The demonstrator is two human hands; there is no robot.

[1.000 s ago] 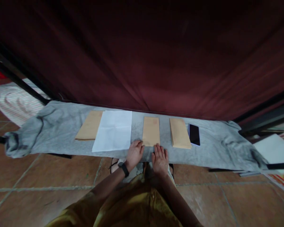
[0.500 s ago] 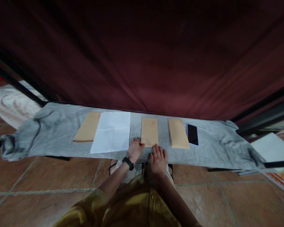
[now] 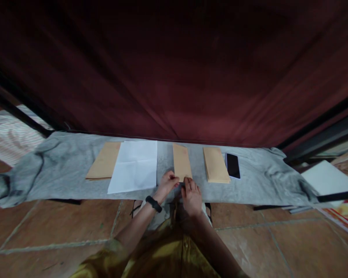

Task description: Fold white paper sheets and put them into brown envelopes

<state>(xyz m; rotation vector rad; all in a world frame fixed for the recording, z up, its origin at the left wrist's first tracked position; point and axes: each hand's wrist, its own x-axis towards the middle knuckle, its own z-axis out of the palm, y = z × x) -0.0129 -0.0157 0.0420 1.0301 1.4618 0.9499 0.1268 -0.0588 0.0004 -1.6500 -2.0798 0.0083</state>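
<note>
A brown paper envelope (image 3: 182, 160) lies in front of me, its near edge slightly raised from the grey cloth. The thumb and fingers of my left hand (image 3: 166, 186), which has a dark band at the wrist, pinch its near left corner. At the near right corner, my right hand (image 3: 191, 197) has its bent fingers closed on the edge; the thumb is partly hidden. White paper sheets (image 3: 135, 166) with fold creases lie to the left, over the side of a stack of brown envelopes (image 3: 104, 161). Another envelope stack (image 3: 216, 165) sits to the right.
Beyond that right stack lies a smartphone (image 3: 232, 166). Grey cloth (image 3: 258, 177) covers the narrow bench. A dark red curtain (image 3: 174, 88) hangs along its far edge, with black metal bars (image 3: 321, 133) at both ends. Tiled floor (image 3: 75, 227) shows below.
The envelope's near edge has come up and it has turned slightly. My left fingers have closed on its corner, and my right fingers have curled in from lying flat. The view shifted a little.
</note>
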